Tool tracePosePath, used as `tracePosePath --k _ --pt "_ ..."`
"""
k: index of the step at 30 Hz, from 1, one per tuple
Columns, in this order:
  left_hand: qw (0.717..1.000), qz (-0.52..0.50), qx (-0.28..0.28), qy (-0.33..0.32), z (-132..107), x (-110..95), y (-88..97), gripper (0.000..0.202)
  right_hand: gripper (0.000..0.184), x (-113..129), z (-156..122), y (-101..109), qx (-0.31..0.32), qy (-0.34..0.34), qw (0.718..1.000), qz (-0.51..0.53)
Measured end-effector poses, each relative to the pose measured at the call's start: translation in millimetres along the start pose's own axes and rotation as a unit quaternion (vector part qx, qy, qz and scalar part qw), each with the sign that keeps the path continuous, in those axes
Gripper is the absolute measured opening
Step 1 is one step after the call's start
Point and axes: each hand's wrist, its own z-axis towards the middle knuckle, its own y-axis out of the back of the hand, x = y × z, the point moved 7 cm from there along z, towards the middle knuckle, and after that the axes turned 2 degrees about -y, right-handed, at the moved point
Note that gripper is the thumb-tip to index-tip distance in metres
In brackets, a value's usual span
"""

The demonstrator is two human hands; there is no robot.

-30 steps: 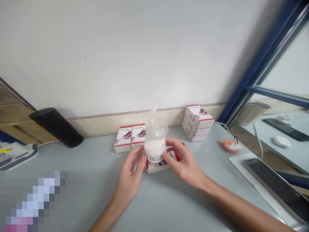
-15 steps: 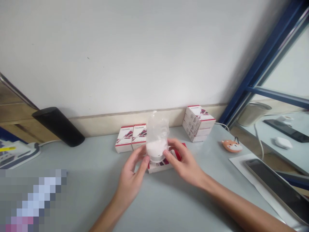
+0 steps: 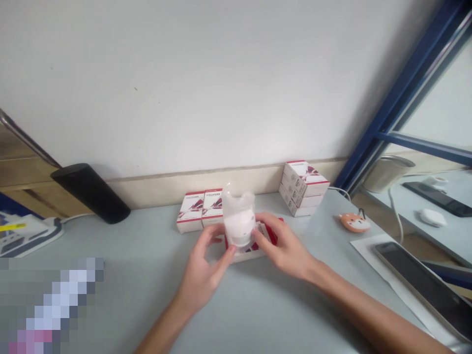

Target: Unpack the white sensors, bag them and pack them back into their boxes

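A round white plastic device [image 3: 240,231] in a clear plastic bag [image 3: 239,201] is held over a red-and-white printed box [image 3: 263,236] on the table. My right hand [image 3: 285,250] grips the device from the right, its thumb on the near side. On the left, my left hand [image 3: 206,265] has its thumb at the device's lower edge and its fingers by the bag's left side, with a gap between thumb and fingers. The bag's loose end sticks up, crumpled. The device hides part of the box beneath it.
Behind my left hand lie two similar boxes [image 3: 191,211]. A stack of boxes [image 3: 304,189] stands by the wall. A black cylinder [image 3: 92,194] leans at the left. An orange animal-face case [image 3: 354,222] and a phone [image 3: 420,285] on white paper lie at the right, near a blue-framed mirror [image 3: 424,147].
The bag's upper end has sunk and folded down. The device has shifted slightly right, and my left hand's thumb has moved right along its lower edge. My right hand stays nearly in place.
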Motion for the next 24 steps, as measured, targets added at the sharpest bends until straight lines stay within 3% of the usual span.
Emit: tracePosePath --k 4,7,12,20,24 --pt "1.000 -0.006 0.009 -0.003 -2.2 -0.7 -3.2 0.050 0.022 2.6 1.5 -0.6 0.004 0.022 0.994 -0.107" --pt "1.000 0.015 0.000 0.024 -1.8 7.2 -4.0 0.043 0.018 4.2 0.9 -2.6 0.023 0.034 0.988 -0.147" --pt "0.997 0.069 -0.014 0.027 0.7 10.7 -0.5 0.034 0.041 7.0 -4.0 1.7 0.002 0.059 0.991 -0.122" --pt "0.991 0.107 -0.016 0.077 -1.9 23.7 1.2 0.040 0.024 8.6 1.6 -4.9 0.049 0.062 0.990 -0.117" --pt "0.996 0.076 -0.029 0.040 -2.5 16.0 -1.1 0.057 0.027 9.6 3.1 -5.5 0.063 0.086 0.982 -0.154"
